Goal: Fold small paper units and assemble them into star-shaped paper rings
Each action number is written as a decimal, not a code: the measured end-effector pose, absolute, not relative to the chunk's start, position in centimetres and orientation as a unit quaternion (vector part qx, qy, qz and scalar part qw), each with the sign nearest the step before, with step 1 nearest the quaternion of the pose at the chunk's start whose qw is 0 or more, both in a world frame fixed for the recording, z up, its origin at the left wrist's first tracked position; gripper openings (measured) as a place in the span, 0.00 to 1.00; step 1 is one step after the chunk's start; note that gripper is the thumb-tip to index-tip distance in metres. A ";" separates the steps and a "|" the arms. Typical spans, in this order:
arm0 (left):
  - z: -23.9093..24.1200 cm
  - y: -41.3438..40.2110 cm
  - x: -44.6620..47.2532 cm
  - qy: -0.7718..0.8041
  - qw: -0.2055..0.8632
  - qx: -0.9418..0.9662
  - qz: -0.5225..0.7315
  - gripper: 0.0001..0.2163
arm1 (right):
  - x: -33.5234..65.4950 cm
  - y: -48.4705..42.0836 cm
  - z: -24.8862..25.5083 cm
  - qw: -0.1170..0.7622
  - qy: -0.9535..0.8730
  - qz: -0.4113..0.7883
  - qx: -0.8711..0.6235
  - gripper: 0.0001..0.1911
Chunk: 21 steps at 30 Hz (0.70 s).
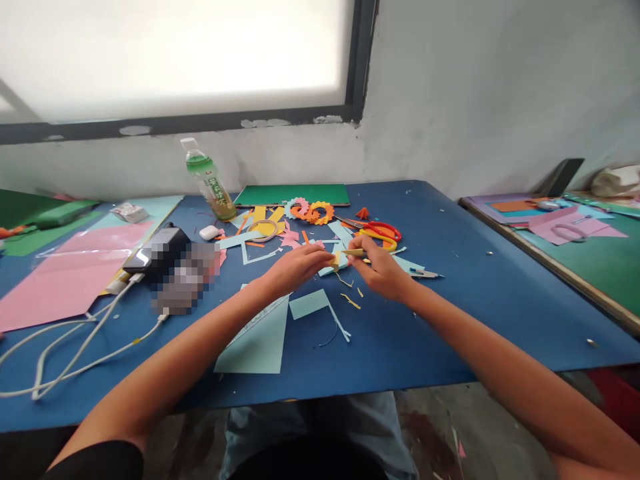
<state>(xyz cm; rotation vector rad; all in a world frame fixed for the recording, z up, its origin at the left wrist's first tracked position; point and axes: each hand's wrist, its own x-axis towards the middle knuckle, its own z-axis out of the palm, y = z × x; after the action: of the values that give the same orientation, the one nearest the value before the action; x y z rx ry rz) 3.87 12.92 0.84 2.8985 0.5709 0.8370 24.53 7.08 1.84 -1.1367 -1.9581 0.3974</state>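
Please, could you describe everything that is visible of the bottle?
The bottle looks like clear plastic, with a white cap on, green around the shoulder and a printed label too small to read. Its lower part looks brownish. It stands toward the back of the blue table, leaning in the picture, perhaps from lens distortion. A green board lies close by, to its right; contact is unclear. Nobody holds it.

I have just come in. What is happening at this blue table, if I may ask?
A person is doing paper work at the blue table. The left hand holds a small yellow piece of paper, and the right hand holds a narrow pointed tool close to it; its exact kind is hard to tell. Thin yellow scraps lie just below the hands. Toothed paper rings lie farther back.
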 end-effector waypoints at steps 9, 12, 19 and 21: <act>2.3 13.0 4.6 0.225 0.084 0.867 0.437 0.10 | 23.8 8.3 2.3 0.494 -0.744 0.161 -0.420 0.09; 3.1 11.9 4.7 0.241 0.111 0.851 0.454 0.10 | 23.7 7.6 2.8 0.501 -0.742 0.163 -0.414 0.07; 4.0 9.2 4.2 0.256 0.182 0.839 0.444 0.08 | 22.9 5.6 3.9 0.487 -0.750 0.234 -0.382 0.07; 4.2 8.7 4.0 0.271 0.216 0.831 0.434 0.08 | 22.8 5.3 3.9 0.482 -0.747 0.252 -0.382 0.07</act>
<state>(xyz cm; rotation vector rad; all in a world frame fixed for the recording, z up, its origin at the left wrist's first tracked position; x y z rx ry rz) 4.03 8.71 4.19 2.3049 0.7523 1.2040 22.76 5.33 3.87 -0.9310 -1.8215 0.6141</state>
